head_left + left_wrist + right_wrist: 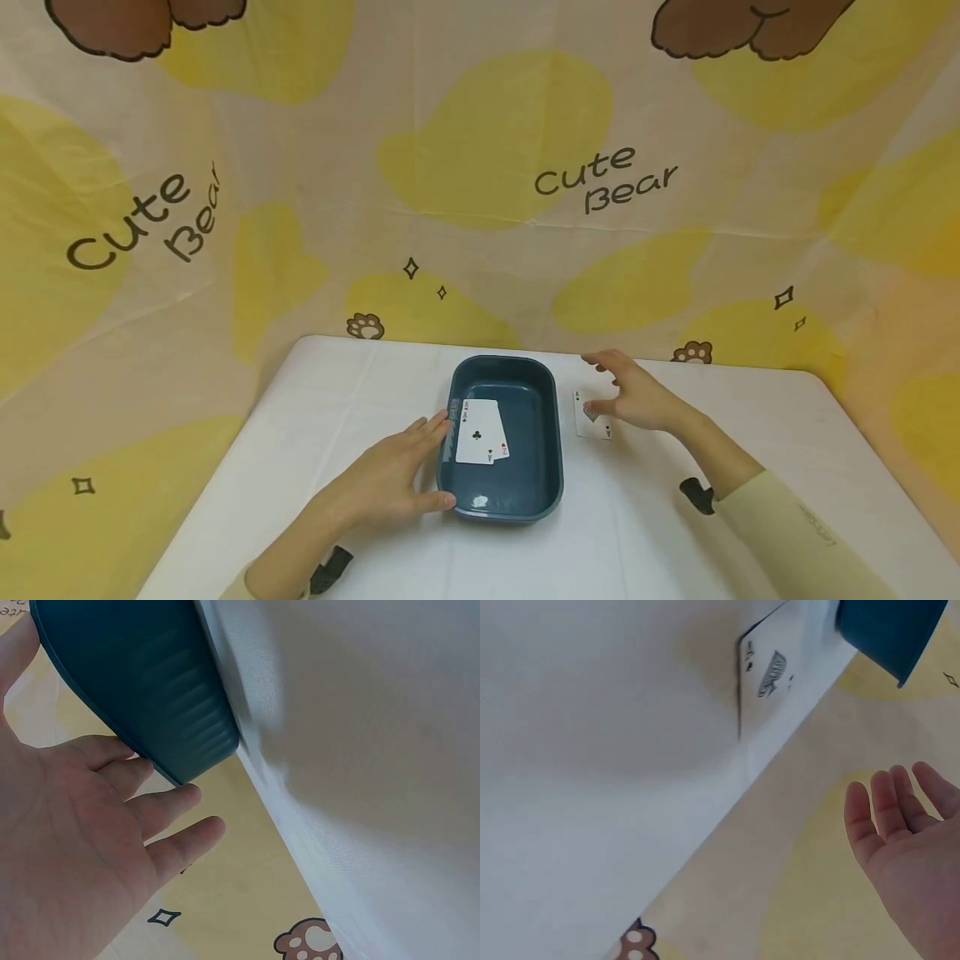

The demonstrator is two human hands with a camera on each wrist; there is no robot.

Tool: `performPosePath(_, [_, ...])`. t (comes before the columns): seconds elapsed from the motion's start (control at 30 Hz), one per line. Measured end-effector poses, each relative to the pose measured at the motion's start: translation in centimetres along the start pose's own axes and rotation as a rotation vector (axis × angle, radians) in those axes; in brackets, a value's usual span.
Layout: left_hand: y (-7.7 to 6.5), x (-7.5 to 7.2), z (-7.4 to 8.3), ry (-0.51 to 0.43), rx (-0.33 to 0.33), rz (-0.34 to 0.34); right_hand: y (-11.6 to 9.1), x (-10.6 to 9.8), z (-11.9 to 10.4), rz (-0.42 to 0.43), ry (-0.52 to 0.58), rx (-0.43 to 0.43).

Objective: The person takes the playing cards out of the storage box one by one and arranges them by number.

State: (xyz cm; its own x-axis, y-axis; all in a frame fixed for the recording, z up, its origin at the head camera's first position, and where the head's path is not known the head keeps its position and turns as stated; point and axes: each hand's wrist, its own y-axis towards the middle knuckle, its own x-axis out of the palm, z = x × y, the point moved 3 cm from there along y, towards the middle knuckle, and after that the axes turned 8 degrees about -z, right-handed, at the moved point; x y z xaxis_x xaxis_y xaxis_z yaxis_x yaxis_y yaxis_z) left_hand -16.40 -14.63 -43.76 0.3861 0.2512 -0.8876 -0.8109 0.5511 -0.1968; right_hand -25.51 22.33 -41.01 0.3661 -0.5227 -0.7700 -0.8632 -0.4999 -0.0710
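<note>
A dark blue rectangular dish (534,450) stands on the white table. In it lies an ace of clubs (476,446), overlapping a card with red marks (500,442). My left hand (386,479) is at the dish's left side, its fingertips at the rim and the thumb near the front corner. The left wrist view shows the spread fingers (169,810) against the dish's outer wall (142,690). To the right of the dish lies an ace of spades (592,430). Over it my right hand (641,396) hovers with parted, lightly bent fingers, holding nothing; thumb and card overlap in the head view.
The white table (360,383) ends at a patterned yellow and beige cloth (480,250) hanging behind it. Black straps (697,496) are at both wrists. Bare tabletop (780,433) extends to the right of the right hand.
</note>
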Motion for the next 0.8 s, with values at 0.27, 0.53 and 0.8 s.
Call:
performPosePath(0.27, [0.1,-0.1,0.1,-0.008,0.004,-0.006,0.2,0.3,-2.0,-0.004,-0.007,-0.019])
performPosePath(0.53, [0.0,-0.1,0.1,-0.008,0.003,0.0,0.9,1.6,-3.8,-0.002,-0.066,-0.052])
performPosePath(0.8, [0.1,0.0,0.0,-0.002,-0.01,-0.008,1.9,3.2,-5.7,-0.019,-0.079,-0.082])
